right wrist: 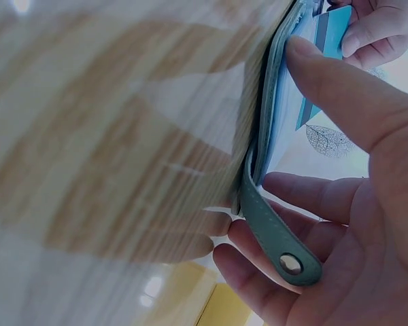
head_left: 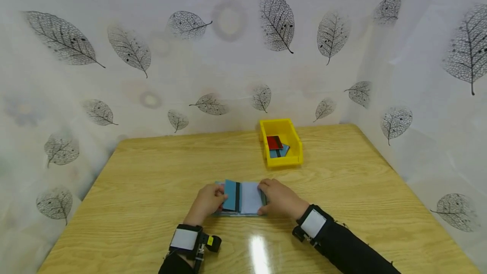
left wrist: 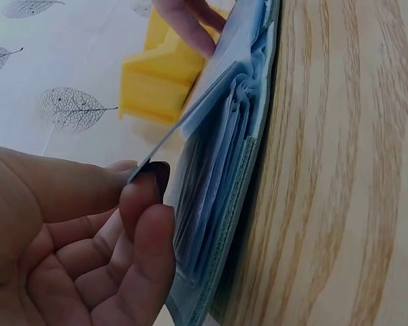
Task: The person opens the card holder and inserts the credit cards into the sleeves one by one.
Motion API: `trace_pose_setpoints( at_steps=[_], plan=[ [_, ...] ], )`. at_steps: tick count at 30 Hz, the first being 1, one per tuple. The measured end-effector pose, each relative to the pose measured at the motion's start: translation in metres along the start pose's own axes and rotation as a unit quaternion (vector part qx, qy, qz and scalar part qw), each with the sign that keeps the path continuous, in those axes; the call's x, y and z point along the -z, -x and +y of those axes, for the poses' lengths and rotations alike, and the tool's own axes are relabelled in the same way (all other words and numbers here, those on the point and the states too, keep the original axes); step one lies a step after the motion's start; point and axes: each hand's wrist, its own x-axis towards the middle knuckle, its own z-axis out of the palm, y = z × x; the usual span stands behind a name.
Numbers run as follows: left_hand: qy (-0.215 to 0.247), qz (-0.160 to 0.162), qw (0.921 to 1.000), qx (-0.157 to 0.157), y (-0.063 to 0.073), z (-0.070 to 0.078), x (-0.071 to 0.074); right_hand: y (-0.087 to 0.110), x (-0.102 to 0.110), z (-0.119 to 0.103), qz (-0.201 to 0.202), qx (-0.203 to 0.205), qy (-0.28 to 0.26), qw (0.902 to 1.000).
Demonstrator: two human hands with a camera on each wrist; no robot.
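Observation:
A green card holder lies spread on the table with its clear sleeves showing. My left hand pinches the left edge of a blue card with a black stripe, thumb against fingertips. The card slants up over the left-hand sleeves, its striped side near the fold, as the left wrist view shows edge-on. My right hand grips the holder's right side, thumb at the near edge and fingers at the far edge. By its fingers, the holder's strap with a metal snap sticks out.
Beyond the holder, a yellow bin stands toward the back of the wooden table. Inside it are a red card and a blue striped card. A leaf-print curtain hangs behind the table and at its sides.

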Motion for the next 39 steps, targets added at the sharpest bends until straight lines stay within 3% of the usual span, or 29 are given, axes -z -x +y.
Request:
trace_pose_setpoints(
  at_steps=[12,24,32,36,39],
  plan=[
    [-0.037,0.011,0.9989,-0.025,-0.003,0.013,-0.017,0.002,0.001,-0.003,0.004,-0.007,-0.012,0.9999],
    [-0.084,0.065,0.9943,-0.005,-0.008,0.019,-0.027,0.002,0.000,0.000,0.012,-0.004,-0.016,0.9998],
    [-0.095,0.069,0.9930,-0.012,-0.012,0.022,-0.036,0.002,-0.001,0.002,0.024,0.005,-0.010,0.9997],
    [-0.134,0.069,0.9880,-0.032,-0.013,0.027,-0.041,0.002,-0.001,0.002,0.024,0.004,-0.010,0.9997],
    [-0.183,0.079,0.9792,-0.041,-0.011,0.033,-0.044,0.002,-0.001,0.002,0.024,0.005,-0.013,0.9996]
  ],
)
